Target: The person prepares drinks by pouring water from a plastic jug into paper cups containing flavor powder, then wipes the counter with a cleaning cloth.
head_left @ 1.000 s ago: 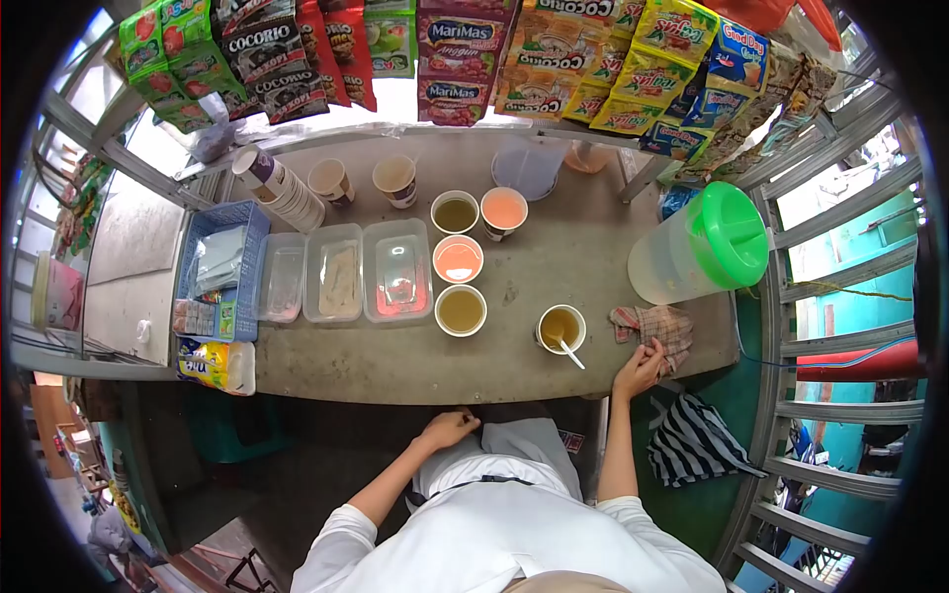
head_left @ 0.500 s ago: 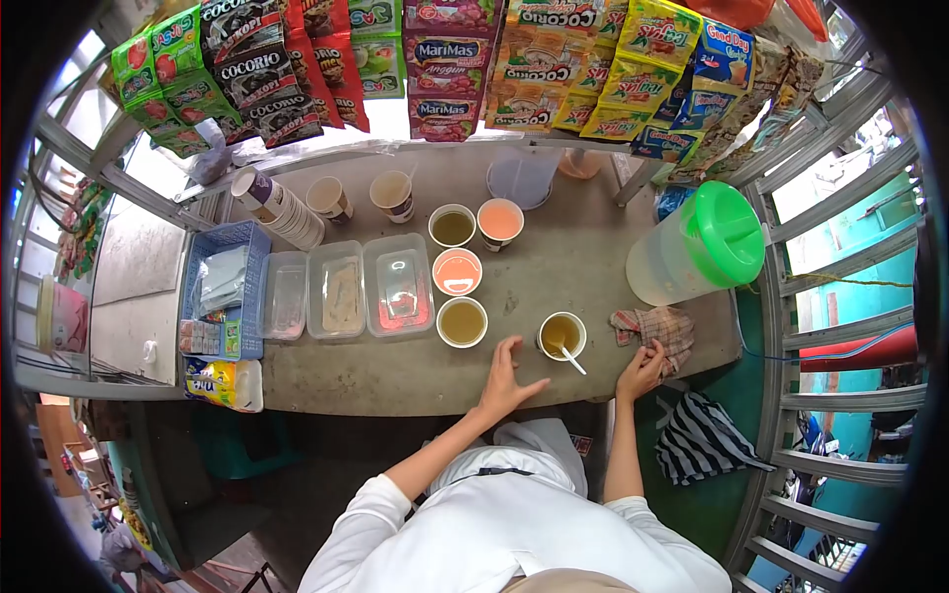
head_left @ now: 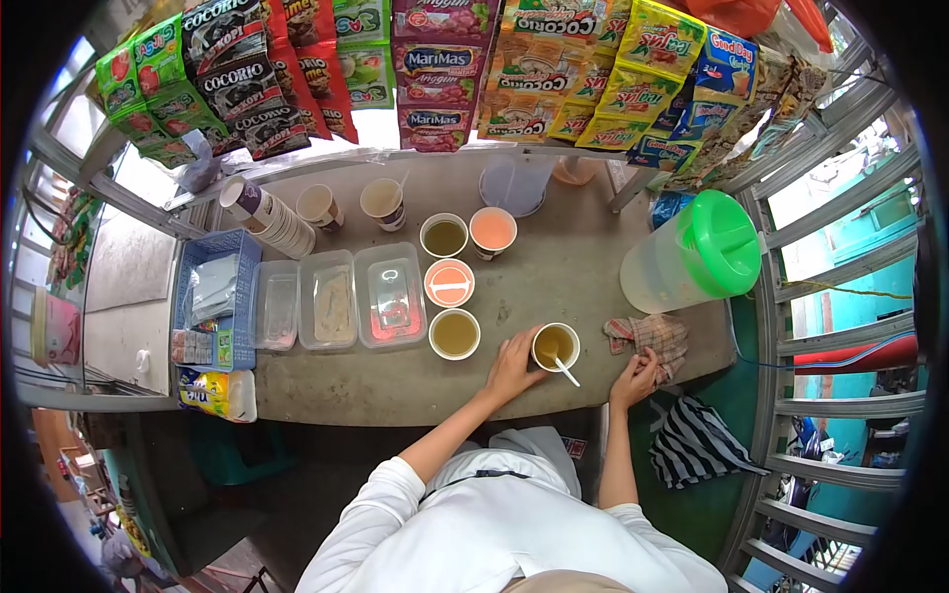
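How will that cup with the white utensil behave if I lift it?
The cup looks like thin paper, so a firm squeeze might dent it. Liquid in its open top could slosh if tilted. The white utensil, leaning over the rim, may swing.

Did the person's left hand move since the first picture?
Yes. The left hand moved from below the front edge of the counter, forward and right, to the cup holding a white spoon.

Spoon [head_left: 566,371] in cup [head_left: 556,348], cloth [head_left: 664,334] right, pitcher [head_left: 664,265] behind
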Available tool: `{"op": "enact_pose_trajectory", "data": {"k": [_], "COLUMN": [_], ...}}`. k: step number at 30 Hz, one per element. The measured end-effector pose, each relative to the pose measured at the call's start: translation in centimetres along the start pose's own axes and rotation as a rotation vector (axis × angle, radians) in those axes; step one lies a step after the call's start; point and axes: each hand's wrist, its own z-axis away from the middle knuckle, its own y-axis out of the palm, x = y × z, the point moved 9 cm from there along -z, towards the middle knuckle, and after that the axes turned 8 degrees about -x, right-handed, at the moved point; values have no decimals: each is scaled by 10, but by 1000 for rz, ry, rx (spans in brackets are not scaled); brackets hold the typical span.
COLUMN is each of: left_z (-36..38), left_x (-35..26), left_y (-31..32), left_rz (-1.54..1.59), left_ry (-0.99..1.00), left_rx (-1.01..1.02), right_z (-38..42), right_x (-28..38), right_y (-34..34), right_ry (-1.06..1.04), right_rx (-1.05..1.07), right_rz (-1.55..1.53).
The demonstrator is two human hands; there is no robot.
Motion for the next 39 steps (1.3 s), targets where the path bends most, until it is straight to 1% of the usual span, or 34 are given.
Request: {"op": "enact_pose_trajectory", "data": {"k": [6,9,12,21,27,28,30,39], "left_z": [-2,-2,-2,-4,-3,-8,-3,-4], "left_x": [-1,-2,0,-3,-2,0,-2,-2], "left_y": [-1,-3,-1,-3,-2,-6,-3,-2], "left_rz": [21,27,17,56,55,49,61,60], "left_ry": [26,41,-7,-14,15,13,-11,11], "left_rx": [-24,-32,-1,-23,-32,-33,-21,-19], "right_z": [1,2,0,1,2,1,2,1], "right_x": [-1,-3,2,-5,-5,0,-2,0], "right_y": [1,2,2,3,2,9,2,1], "right_ry": [-32,-11,-47,-1,-13,-15,-22,7], "right_rx": [-1,5,4,33,1,2,15,14], "right_rz": [26,8,30,31,-5,2,50,-16]}}
